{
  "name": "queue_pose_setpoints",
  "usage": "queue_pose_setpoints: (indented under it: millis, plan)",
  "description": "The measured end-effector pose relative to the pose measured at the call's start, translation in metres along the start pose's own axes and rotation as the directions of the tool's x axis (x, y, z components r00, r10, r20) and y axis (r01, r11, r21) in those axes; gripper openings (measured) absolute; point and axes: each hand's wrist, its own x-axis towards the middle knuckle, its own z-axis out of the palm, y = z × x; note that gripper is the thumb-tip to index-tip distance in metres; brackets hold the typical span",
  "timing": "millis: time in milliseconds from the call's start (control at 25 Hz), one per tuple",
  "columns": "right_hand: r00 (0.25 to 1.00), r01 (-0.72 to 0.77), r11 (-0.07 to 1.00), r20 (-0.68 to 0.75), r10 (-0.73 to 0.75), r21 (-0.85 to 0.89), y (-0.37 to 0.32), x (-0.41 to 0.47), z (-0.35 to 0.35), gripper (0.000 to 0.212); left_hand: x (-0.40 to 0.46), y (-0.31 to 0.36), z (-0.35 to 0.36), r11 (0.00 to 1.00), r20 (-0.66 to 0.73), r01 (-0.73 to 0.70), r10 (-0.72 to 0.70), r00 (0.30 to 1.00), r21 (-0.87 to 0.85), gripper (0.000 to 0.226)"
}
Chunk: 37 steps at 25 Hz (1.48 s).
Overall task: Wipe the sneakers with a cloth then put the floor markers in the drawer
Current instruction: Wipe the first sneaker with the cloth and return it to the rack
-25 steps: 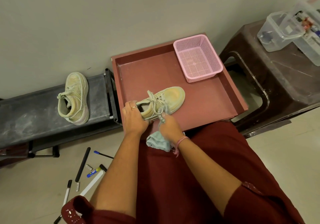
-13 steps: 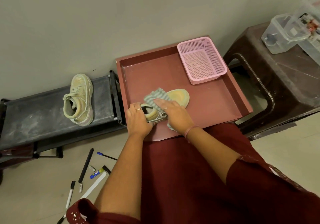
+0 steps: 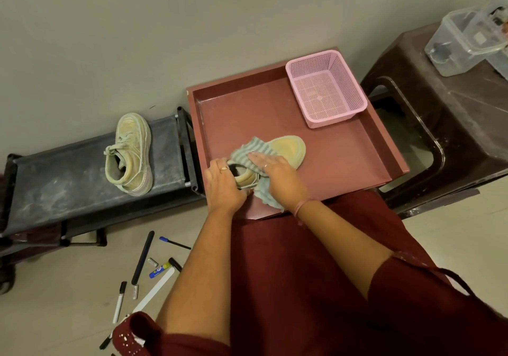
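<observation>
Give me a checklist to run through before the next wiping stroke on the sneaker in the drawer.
1. Left hand grips the heel of the sneaker: ok.
2. Right hand presses the cloth flat on the laces: ok.
3. Sneaker rests inside the drawer: ok.
4. Toe wiped clean: cannot tell.
5. Second sneaker on the rack wiped: cannot tell.
6. Markers in the drawer: not ok, on the floor.

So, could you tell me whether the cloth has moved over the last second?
Yes. The cloth has gone from hanging at the drawer's near edge up onto the sneaker.
</observation>
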Motion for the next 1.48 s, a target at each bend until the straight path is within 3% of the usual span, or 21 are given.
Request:
queue_pose_setpoints:
  millis: [80, 160, 200, 280, 360, 400, 480, 560, 640, 680, 760, 840, 880, 960, 1120, 1160, 1280, 1320, 1400, 1480]
  plan:
    - [0.993, 0.084, 0.975, -0.069, -0.1, -0.206, 0.014, -0.016, 0.0, 0.061, 0.001, -0.001, 0.0, 1.0, -0.002, -0.018, 0.018, 1.0, 0.007, 0.093]
    - [0.996, -0.006, 0.914, -0.089, -0.033, -0.406, 0.042, -0.019, -0.015, 0.047, 0.001, 0.0, 0.001, 1.0, 0.002, -0.005, 0.005, 1.0, 0.006, 0.094]
    - [0.993, -0.09, 0.901, -0.11, 0.047, -0.425, 0.05, -0.016, -0.022, 0.042, 0.002, -0.001, 0.001, 1.0, 0.001, -0.001, 0.001, 1.0, 0.0, 0.093]
    - [0.954, -0.222, 0.937, -0.256, 0.152, -0.271, 0.04, -0.012, -0.025, 0.042, 0.001, 0.0, 0.001, 1.0, -0.006, 0.001, -0.001, 1.0, -0.006, 0.092]
    - [0.937, -0.108, 0.991, -0.325, 0.126, 0.073, 0.02, -0.011, -0.011, 0.052, 0.0, 0.001, 0.0, 1.0, -0.013, 0.004, -0.004, 1.0, -0.009, 0.092]
    - [0.961, -0.008, 0.991, -0.273, 0.045, 0.137, 0.009, -0.018, -0.001, 0.052, 0.0, 0.001, 0.0, 1.0, -0.013, 0.005, -0.005, 1.0, -0.01, 0.092]
    - [0.968, 0.167, 0.983, -0.18, -0.178, -0.074, 0.011, -0.029, 0.016, 0.059, 0.0, 0.0, -0.001, 1.0, -0.01, -0.007, 0.007, 1.0, -0.013, 0.092]
    - [0.948, 0.151, 0.941, -0.227, -0.225, -0.302, 0.027, -0.027, 0.009, 0.056, 0.0, 0.001, -0.002, 1.0, -0.006, -0.011, 0.011, 1.0, -0.013, 0.093]
    - [0.978, 0.017, 0.896, -0.179, -0.107, -0.444, 0.034, -0.024, -0.01, 0.047, 0.0, 0.001, -0.002, 1.0, 0.001, -0.005, 0.005, 1.0, -0.012, 0.092]
    - [0.985, -0.084, 0.904, -0.169, 0.014, -0.42, 0.035, -0.021, -0.014, 0.043, 0.0, 0.001, -0.002, 1.0, 0.0, -0.006, 0.006, 1.0, -0.019, 0.091]
    - [0.961, -0.187, 0.96, -0.244, 0.134, -0.21, 0.018, -0.017, -0.015, 0.04, -0.001, 0.002, -0.002, 0.999, -0.008, -0.001, 0.001, 1.0, -0.033, 0.091]
    - [0.964, -0.067, 0.997, -0.262, 0.055, -0.037, -0.008, -0.022, -0.004, 0.052, -0.001, 0.001, -0.001, 1.0, -0.014, 0.003, -0.003, 1.0, -0.029, 0.091]
    - [0.972, 0.055, 0.998, -0.225, -0.063, -0.043, -0.013, -0.027, 0.007, 0.059, -0.002, 0.001, -0.001, 1.0, -0.012, -0.001, 0.0, 1.0, -0.027, 0.091]
    - [0.956, 0.186, 0.958, -0.186, -0.228, -0.22, 0.0, -0.033, 0.021, 0.066, -0.002, 0.001, -0.002, 1.0, -0.013, -0.012, 0.012, 1.0, -0.025, 0.092]
    - [0.974, 0.13, 0.858, -0.1, -0.205, -0.497, 0.051, -0.031, -0.009, 0.056, -0.001, 0.0, -0.001, 1.0, 0.0, -0.011, 0.011, 1.0, -0.027, 0.092]
    - [0.984, 0.076, 0.877, -0.106, -0.143, -0.475, 0.052, -0.027, -0.016, 0.055, -0.001, 0.001, -0.001, 1.0, -0.005, -0.01, 0.01, 1.0, -0.028, 0.092]
    - [0.949, -0.149, 0.975, -0.302, 0.095, -0.162, 0.028, -0.021, -0.009, 0.066, 0.0, 0.001, -0.001, 0.999, -0.008, 0.01, -0.01, 1.0, -0.031, 0.093]
    - [0.938, -0.103, 0.99, -0.34, 0.063, -0.101, 0.019, -0.025, -0.004, 0.067, 0.0, 0.001, -0.001, 0.999, -0.013, 0.007, -0.008, 1.0, -0.036, 0.093]
    - [0.963, 0.095, 0.969, -0.225, -0.148, -0.229, 0.02, -0.039, 0.016, 0.068, 0.0, 0.0, -0.001, 0.999, -0.01, 0.003, -0.003, 1.0, -0.034, 0.092]
    - [0.98, 0.149, 0.886, -0.052, -0.19, -0.438, 0.042, -0.046, 0.016, 0.057, 0.001, -0.002, 0.0, 0.999, -0.002, -0.009, 0.009, 1.0, -0.034, 0.092]
